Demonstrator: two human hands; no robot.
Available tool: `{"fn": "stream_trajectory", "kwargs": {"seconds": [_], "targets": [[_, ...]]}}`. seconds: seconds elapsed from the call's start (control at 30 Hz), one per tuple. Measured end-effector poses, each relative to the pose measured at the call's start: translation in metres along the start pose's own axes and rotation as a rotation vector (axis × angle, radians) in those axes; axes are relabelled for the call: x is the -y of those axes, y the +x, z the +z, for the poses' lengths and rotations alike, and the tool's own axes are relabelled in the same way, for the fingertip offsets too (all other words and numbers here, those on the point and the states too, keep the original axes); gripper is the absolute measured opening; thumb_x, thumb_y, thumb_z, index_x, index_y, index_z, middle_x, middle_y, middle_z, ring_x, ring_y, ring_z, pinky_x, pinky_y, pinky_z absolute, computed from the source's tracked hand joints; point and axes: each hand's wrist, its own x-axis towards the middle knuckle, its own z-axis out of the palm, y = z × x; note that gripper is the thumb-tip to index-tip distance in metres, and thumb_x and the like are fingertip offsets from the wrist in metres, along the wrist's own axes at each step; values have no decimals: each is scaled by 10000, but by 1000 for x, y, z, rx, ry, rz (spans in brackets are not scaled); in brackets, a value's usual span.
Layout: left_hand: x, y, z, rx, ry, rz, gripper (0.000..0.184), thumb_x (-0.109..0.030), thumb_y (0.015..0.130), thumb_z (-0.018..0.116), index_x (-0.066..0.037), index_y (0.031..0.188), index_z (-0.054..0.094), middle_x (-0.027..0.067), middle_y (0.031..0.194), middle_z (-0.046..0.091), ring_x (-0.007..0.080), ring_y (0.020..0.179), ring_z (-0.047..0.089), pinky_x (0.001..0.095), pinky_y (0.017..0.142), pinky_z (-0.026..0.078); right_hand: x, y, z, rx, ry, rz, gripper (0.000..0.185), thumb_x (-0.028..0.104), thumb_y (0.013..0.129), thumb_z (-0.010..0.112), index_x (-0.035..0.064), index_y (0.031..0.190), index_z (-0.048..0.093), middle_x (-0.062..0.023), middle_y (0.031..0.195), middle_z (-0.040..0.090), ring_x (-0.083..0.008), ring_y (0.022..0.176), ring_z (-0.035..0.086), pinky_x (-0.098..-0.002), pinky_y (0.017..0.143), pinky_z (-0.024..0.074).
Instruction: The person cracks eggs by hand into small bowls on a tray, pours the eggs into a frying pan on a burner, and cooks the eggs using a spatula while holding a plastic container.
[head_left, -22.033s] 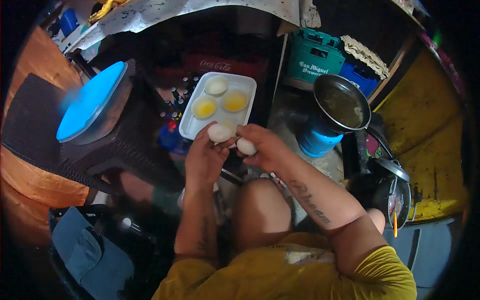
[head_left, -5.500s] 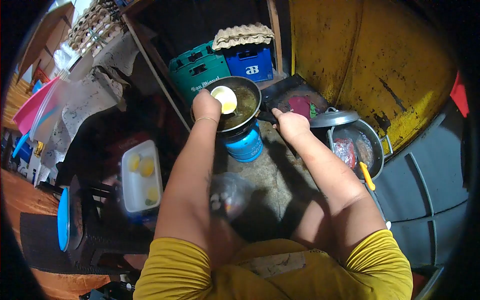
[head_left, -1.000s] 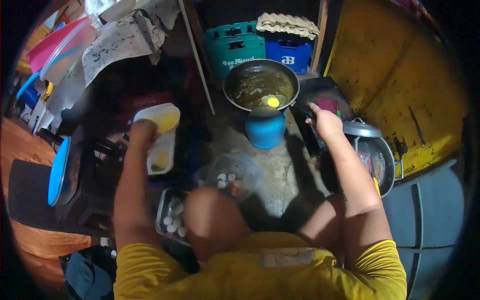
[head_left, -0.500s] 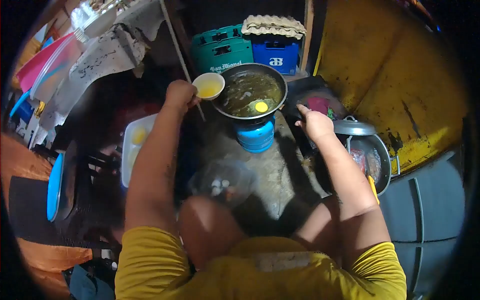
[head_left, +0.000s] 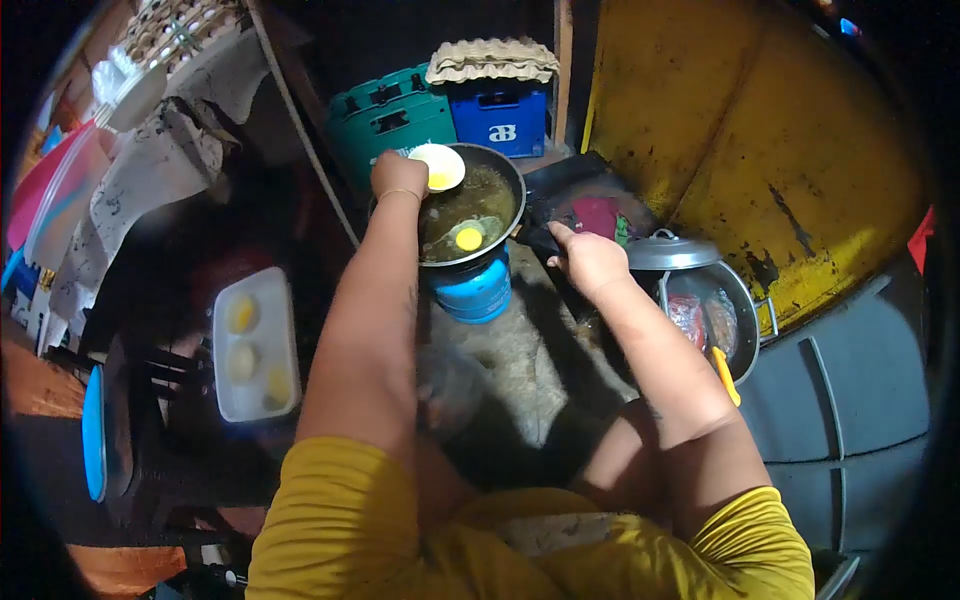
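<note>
My left hand (head_left: 398, 176) grips a small white bowl (head_left: 441, 163) tilted over the frying pan (head_left: 521, 190); some yellow liquid shows inside it. In the pan, an egg (head_left: 469, 238) with a round yellow yolk lies in oil at the near side. The pan sits on a blue gas burner (head_left: 474, 294). On the other side, my right hand (head_left: 596, 262) is closed around the pan's black handle (head_left: 540, 238). My left hand partly hides the pan's left rim.
Left of my arm lies a white plastic container (head_left: 256, 345) with yellowish pieces. A lidded metal pot (head_left: 745, 340) holding wrapped items stands at right. Behind the pan are a green crate (head_left: 395, 130) and a blue crate (head_left: 500, 125) topped with egg trays (head_left: 492, 60).
My left hand has brought the bowl from beside the pan to above it and tipped it. My right hand now grips the handle. The view has shifted right.
</note>
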Motion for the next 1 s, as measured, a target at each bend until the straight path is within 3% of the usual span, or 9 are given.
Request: {"fn": "stream_trajectory", "kwargs": {"seconds": [0.1, 0.3, 0.43, 0.53, 0.6, 0.87, 0.93, 1.0], "targets": [[-9, -7, 6, -83, 88, 54, 303, -78, 743, 651, 25, 1027, 663, 268, 1055, 676, 405, 1020, 657, 433, 900, 521, -3, 1, 1, -11, 12, -34, 504, 296, 852, 694, 206, 1326, 550, -151, 966, 706, -338, 896, 685, -464, 743, 539], [-28, -9, 12, -113, 140, 140, 262, -100, 821, 631, 5, 1061, 628, 248, 1063, 679, 409, 1005, 662, 472, 867, 530, -2, 0, -3, -8, 13, -37, 500, 291, 852, 692, 179, 1319, 552, -146, 935, 708, -340, 891, 685, -470, 738, 537], [-35, -5, 18, -137, 128, 170, 317, -100, 794, 638, 18, 1088, 621, 265, 1037, 679, 410, 992, 661, 476, 879, 517, -4, 1, -2, -8, 19, -48, 520, 290, 851, 695, 181, 1336, 545, -147, 930, 707, -342, 889, 683, -473, 738, 536], [-42, -8, 17, -132, 217, 231, 263, -89, 828, 605, 9, 1072, 614, 259, 1029, 682, 399, 980, 668, 482, 858, 523, -6, 3, 3, -5, 21, -31, 540, 342, 838, 712, 229, 1336, 538, -156, 930, 695, -345, 894, 677, -461, 745, 535], [-45, -11, 16, -104, 318, 315, 208, -103, 922, 508, -25, 1088, 605, 225, 1030, 689, 378, 960, 684, 484, 804, 552, -5, 3, 2, -4, 15, -28, 543, 344, 839, 710, 231, 1341, 534, -156, 930, 695, -346, 895, 677, -462, 748, 535], [-59, -12, 9, -125, 459, 497, 159, -110, 933, 498, -75, 1068, 573, 204, 1002, 680, 371, 926, 690, 465, 762, 569, 0, 1, -9, 36, 28, 3, 538, 359, 845, 704, 246, 1344, 536, -163, 956, 697, -349, 917, 677, -468, 767, 535], [-60, -14, 5, -130, 486, 538, 147, -115, 933, 502, -87, 1062, 568, 198, 993, 678, 368, 917, 692, 460, 751, 572, 1, 0, -10, 35, 25, -14, 498, 308, 855, 692, 178, 1313, 546, -158, 960, 707, -345, 921, 681, -471, 761, 533], [-64, -18, 0, -125, 550, 645, 145, -120, 933, 507, -105, 1068, 559, 190, 987, 674, 362, 897, 698, 457, 735, 576, 0, 1, -8, 32, 28, -17, 500, 312, 855, 692, 183, 1315, 546, -160, 960, 706, -347, 923, 680, -474, 765, 532]]}}
